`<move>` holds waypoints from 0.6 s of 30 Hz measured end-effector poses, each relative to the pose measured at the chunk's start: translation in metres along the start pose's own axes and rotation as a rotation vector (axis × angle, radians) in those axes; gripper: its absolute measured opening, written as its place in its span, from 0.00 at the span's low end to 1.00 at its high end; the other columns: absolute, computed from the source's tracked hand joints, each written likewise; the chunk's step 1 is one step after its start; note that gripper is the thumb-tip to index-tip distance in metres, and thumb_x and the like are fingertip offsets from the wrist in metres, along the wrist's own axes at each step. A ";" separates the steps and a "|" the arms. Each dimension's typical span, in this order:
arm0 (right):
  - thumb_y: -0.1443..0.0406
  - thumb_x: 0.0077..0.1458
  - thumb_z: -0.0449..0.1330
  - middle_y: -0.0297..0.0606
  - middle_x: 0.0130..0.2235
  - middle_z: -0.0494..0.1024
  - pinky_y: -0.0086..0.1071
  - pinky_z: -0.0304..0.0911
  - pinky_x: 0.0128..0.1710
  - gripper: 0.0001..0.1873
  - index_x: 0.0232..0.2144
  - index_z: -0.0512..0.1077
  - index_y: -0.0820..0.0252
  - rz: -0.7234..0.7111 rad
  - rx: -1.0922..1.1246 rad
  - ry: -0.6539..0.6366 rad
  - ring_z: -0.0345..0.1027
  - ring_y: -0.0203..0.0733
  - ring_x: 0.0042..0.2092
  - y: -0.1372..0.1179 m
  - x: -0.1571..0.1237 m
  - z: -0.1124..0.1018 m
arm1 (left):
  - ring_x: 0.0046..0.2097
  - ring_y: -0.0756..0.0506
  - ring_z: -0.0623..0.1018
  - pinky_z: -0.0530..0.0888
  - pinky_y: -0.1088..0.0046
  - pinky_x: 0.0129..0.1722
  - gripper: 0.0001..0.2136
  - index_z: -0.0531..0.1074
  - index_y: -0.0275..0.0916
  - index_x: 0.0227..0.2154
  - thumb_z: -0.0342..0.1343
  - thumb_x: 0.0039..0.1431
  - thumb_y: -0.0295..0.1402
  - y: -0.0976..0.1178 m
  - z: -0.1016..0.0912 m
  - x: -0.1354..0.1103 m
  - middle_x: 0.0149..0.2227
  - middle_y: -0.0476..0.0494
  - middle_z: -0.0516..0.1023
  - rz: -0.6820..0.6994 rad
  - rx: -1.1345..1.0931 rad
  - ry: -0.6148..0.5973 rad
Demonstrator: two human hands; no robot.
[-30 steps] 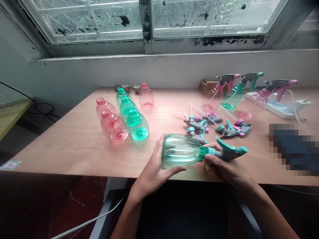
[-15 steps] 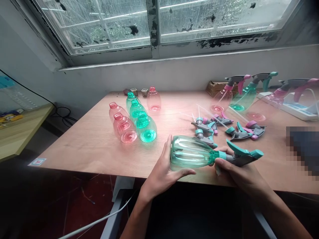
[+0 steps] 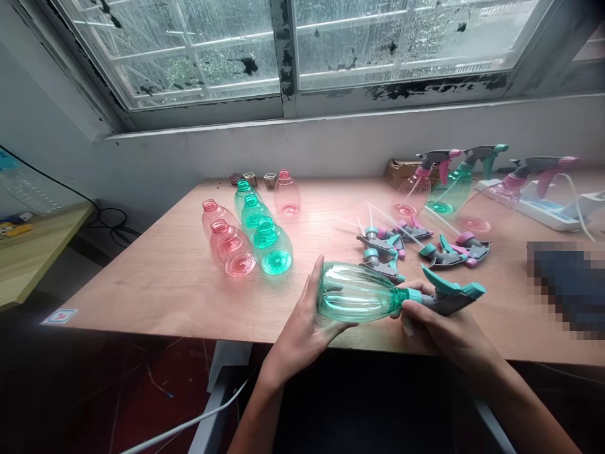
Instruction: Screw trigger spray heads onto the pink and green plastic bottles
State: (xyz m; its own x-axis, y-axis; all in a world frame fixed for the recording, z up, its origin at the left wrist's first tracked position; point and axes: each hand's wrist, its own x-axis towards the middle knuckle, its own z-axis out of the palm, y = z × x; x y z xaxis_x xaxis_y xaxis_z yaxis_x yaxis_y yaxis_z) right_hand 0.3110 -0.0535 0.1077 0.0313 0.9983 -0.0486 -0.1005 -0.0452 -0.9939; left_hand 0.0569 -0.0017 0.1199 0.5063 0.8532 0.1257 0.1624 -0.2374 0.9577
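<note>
A clear green spray bottle [image 3: 357,294] lies sideways over the table's front edge, held between both hands. My left hand [image 3: 302,328] cups its base end, thumb and fingers closed around it. My right hand [image 3: 442,328] is closed on the bottle's neck collar and the grey and teal trigger head [image 3: 449,296] fitted to it. Just beyond the bottle lie several loose trigger heads [image 3: 385,243] with thin dip tubes, teal and pink.
Several empty pink and green bottles [image 3: 248,230] lie grouped at mid-left on the wooden table [image 3: 155,277]. Three assembled spray bottles [image 3: 444,180] stand at the back right near a white power strip [image 3: 543,211] and a cardboard box [image 3: 401,170]. A blurred dark object [image 3: 567,284] lies right.
The view has shifted a little. The bottle stays held sideways in both hands; the right hand's grip at the collar has shifted slightly.
</note>
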 end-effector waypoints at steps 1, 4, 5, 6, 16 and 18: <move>0.55 0.60 0.68 0.32 0.22 0.73 0.32 0.60 0.22 0.12 0.38 0.76 0.55 -0.006 -0.002 0.004 0.64 0.39 0.23 0.000 0.000 0.000 | 0.65 0.31 0.70 0.68 0.47 0.65 0.54 0.33 0.53 0.74 0.69 0.58 0.37 0.000 0.000 0.000 0.69 0.33 0.62 -0.013 0.003 0.005; 0.54 0.59 0.69 0.33 0.25 0.76 0.32 0.62 0.25 0.14 0.40 0.76 0.56 -0.023 -0.030 0.015 0.66 0.40 0.25 0.001 0.001 -0.001 | 0.63 0.30 0.72 0.67 0.45 0.65 0.58 0.34 0.50 0.74 0.73 0.53 0.40 0.002 0.000 0.000 0.63 0.33 0.69 -0.055 -0.005 0.014; 0.54 0.59 0.69 0.34 0.25 0.76 0.32 0.63 0.26 0.14 0.41 0.75 0.56 -0.025 -0.041 0.016 0.67 0.40 0.26 0.002 0.002 -0.002 | 0.63 0.30 0.72 0.67 0.45 0.66 0.59 0.35 0.48 0.74 0.74 0.51 0.40 0.003 0.000 0.001 0.62 0.33 0.70 -0.062 -0.014 0.014; 0.54 0.59 0.69 0.33 0.25 0.76 0.32 0.63 0.27 0.15 0.41 0.75 0.56 -0.027 -0.049 0.013 0.67 0.40 0.26 0.002 0.002 -0.002 | 0.63 0.30 0.72 0.67 0.45 0.66 0.59 0.37 0.47 0.74 0.75 0.50 0.41 0.003 0.001 0.001 0.61 0.33 0.71 -0.066 -0.024 0.012; 0.53 0.60 0.67 0.35 0.26 0.78 0.34 0.64 0.32 0.14 0.37 0.76 0.57 -0.052 -0.071 -0.012 0.69 0.42 0.29 0.000 0.003 -0.003 | 0.69 0.29 0.64 0.61 0.46 0.70 0.57 0.36 0.53 0.74 0.73 0.53 0.41 0.003 0.000 0.001 0.71 0.36 0.58 0.011 0.050 0.052; 0.53 0.60 0.67 0.36 0.28 0.78 0.35 0.64 0.32 0.14 0.37 0.76 0.57 -0.059 -0.078 -0.017 0.69 0.43 0.29 0.000 0.003 -0.003 | 0.67 0.31 0.68 0.64 0.47 0.68 0.56 0.34 0.55 0.74 0.72 0.56 0.40 0.002 0.000 0.001 0.70 0.35 0.60 0.000 0.036 0.038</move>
State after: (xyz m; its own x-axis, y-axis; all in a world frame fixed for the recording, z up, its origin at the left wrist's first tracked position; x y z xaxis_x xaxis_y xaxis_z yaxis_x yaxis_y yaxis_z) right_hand 0.3140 -0.0504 0.1075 0.0181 0.9998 0.0113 -0.0208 0.0117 -0.9997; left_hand 0.0574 -0.0015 0.1220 0.4737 0.8701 0.1363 0.1928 -0.2535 0.9479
